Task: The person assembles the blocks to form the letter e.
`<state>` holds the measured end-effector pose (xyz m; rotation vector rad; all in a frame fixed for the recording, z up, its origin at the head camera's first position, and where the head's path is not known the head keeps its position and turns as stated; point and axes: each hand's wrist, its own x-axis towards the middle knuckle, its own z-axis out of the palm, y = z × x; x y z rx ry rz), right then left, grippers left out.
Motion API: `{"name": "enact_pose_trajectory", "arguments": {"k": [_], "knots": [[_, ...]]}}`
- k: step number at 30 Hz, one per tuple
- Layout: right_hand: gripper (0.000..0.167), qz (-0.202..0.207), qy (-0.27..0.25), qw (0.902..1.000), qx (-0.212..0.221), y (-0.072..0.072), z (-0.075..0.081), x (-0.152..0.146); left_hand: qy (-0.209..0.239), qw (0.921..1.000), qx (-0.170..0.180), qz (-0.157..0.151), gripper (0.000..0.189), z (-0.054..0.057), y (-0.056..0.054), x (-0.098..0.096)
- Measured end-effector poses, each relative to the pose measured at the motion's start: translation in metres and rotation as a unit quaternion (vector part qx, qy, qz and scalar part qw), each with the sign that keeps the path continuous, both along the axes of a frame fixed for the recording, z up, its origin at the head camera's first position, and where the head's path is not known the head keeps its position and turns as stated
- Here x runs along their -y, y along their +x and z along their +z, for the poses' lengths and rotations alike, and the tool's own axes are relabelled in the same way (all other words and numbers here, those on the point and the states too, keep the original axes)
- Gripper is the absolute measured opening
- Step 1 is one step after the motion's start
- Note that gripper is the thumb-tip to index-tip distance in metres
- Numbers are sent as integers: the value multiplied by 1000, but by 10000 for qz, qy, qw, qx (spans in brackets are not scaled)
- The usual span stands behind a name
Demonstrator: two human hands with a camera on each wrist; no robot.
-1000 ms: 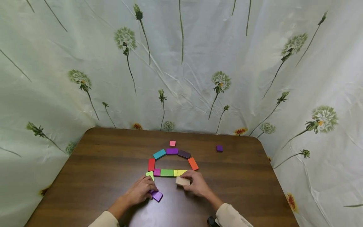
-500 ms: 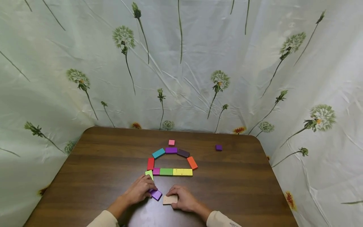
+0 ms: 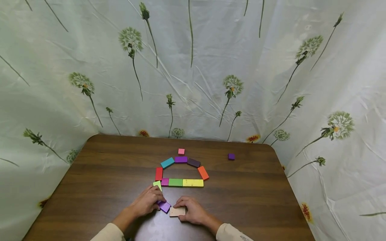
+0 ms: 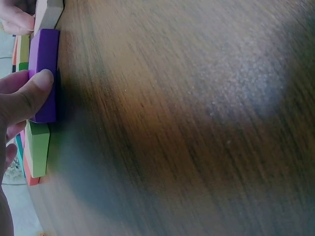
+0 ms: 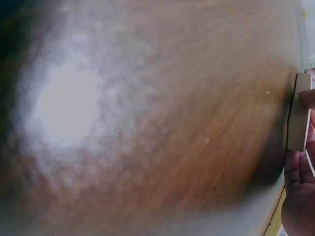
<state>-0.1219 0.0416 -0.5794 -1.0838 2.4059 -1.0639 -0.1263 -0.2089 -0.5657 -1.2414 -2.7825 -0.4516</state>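
My left hand [image 3: 147,201] pinches a purple block [image 3: 165,207] lying slanted on the table, its thumb [image 4: 40,83] on the near side. Just beyond those fingers, a light green block [image 3: 157,185] meets the purple one's far end. With thumb and fingers, my right hand [image 3: 194,211] grips a plain wooden block [image 3: 177,211] flat on the table. One end of this wooden block sits against or right beside the purple block's right end. In the right wrist view the wooden block [image 5: 298,118] shows only at the edge.
Behind the hands runs a straight row of magenta [image 3: 165,182], green [image 3: 175,182] and yellow [image 3: 193,182] blocks. Red [image 3: 158,173], teal [image 3: 167,163], purple [image 3: 181,160], dark [image 3: 193,163] and orange [image 3: 203,173] blocks arch above it. Pink [image 3: 181,151] and purple [image 3: 231,156] small blocks lie farther back.
My right hand has brought the wooden block from beside the yellow block, toward me and left, up to the purple block. My left hand has stayed in place.
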Motion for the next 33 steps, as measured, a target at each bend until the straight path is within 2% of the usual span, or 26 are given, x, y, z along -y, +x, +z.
{"name": "enact_pose_trajectory", "arguments": {"k": [21, 27, 30, 33], "knots": [[30, -58, 89, 9999, 28, -1, -3, -1, 71, 9999, -79, -53, 25, -2, -1, 0], [31, -103, 137, 9997, 197, -1, -1, -1, 170, 9995, -217, -152, 26, -4, -1, 0], [33, -173, -28, 9989, 432, -2, -1, -3, 235, 9990, -310, -205, 27, -5, -1, 1], [35, -342, -512, 9966, 542, -4, -2, -7, 254, 9987, -379, -223, 27, -6, -1, 2]]}}
